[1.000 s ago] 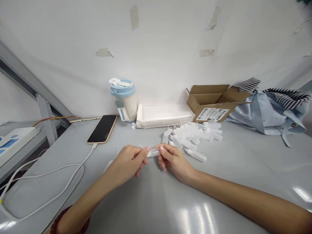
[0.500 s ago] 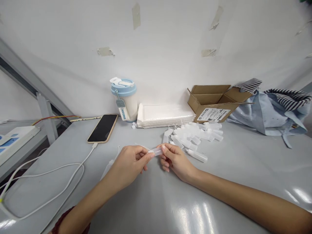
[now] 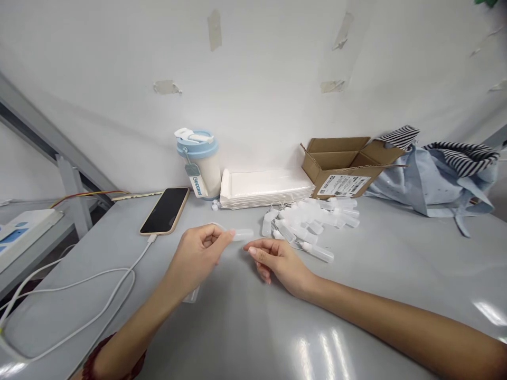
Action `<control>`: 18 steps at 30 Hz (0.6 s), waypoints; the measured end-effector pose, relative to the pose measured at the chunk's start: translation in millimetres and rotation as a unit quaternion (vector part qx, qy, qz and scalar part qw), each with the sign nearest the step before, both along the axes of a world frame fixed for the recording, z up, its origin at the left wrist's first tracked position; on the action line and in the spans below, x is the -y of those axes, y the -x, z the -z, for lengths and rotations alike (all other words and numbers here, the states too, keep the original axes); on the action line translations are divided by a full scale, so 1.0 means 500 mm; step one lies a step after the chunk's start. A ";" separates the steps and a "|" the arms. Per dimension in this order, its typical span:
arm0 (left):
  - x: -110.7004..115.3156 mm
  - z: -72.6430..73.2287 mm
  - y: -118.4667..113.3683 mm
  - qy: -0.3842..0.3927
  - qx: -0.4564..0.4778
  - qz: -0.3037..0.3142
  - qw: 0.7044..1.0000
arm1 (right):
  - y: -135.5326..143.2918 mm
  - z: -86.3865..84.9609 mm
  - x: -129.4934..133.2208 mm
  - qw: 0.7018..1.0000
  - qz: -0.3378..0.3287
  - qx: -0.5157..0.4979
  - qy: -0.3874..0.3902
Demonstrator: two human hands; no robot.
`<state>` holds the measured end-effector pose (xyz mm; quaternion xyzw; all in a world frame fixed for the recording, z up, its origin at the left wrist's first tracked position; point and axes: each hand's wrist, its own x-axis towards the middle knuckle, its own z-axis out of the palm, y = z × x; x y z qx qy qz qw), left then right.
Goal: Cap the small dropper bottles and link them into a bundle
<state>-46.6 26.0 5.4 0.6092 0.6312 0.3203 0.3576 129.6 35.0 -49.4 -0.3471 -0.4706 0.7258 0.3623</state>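
Observation:
Pinched at one end between thumb and fingers of my left hand (image 3: 202,250) is a small translucent plastic bottle (image 3: 243,234), its free end pointing right. My right hand (image 3: 277,261) is just below and right of it, apart from it, with thumb and fingers loosely curved and nothing visible in them. Behind the right hand lies a pile of similar translucent bottles (image 3: 303,219), several of them with white caps and thin tips. Another clear bottle (image 3: 192,295) lies partly hidden under my left wrist.
A phone (image 3: 164,211) with a white charging cable (image 3: 119,287) lies at left. Along the wall stand a blue-lidded cup (image 3: 208,169), a stack of white padded envelopes (image 3: 267,187), an opened cardboard box (image 3: 343,177) and a light blue bag (image 3: 428,182). Small white caps (image 3: 215,205) sit beside the cup.
My right hand has let go of the bottle's end. My left hand has drawn the bottle up and to the left, away from it. The view has shifted slightly.

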 end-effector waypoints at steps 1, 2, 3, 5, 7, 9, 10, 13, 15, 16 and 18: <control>-0.001 0.001 -0.001 -0.014 -0.003 -0.019 1.000 | -0.001 0.001 0.000 1.000 -0.009 0.006 -0.003; -0.001 0.002 -0.002 -0.027 -0.008 -0.039 0.999 | -0.001 0.001 0.000 1.000 -0.015 0.010 -0.007; 0.000 0.002 -0.004 -0.039 -0.010 -0.056 0.998 | -0.001 0.002 0.000 1.000 -0.019 0.013 -0.010; 0.002 -0.001 -0.010 -0.049 0.010 -0.061 0.997 | -0.002 0.004 -0.001 0.999 -0.022 0.016 -0.017; 0.006 -0.005 -0.015 -0.032 0.065 -0.027 0.997 | -0.001 0.004 -0.001 0.999 -0.022 0.016 -0.023; 0.010 -0.008 -0.019 -0.001 0.121 0.013 0.993 | -0.001 0.002 0.001 0.999 -0.019 0.014 -0.030; 0.011 -0.008 -0.019 0.010 0.136 0.024 0.990 | 0.000 0.000 0.001 0.999 -0.017 0.013 -0.032; 0.008 -0.006 -0.015 0.016 0.129 0.026 0.991 | 0.001 -0.004 0.003 1.000 -0.007 0.006 -0.027; 0.001 -0.004 -0.008 0.009 0.104 0.004 0.995 | 0.001 -0.006 0.002 1.000 0.000 -0.003 -0.008; -0.004 -0.003 -0.002 0.005 0.089 -0.011 0.996 | 0.002 -0.006 0.001 1.000 0.004 -0.010 0.005; -0.014 -0.001 0.010 -0.011 0.062 -0.043 0.997 | 0.001 -0.007 -0.003 0.999 0.013 -0.030 0.033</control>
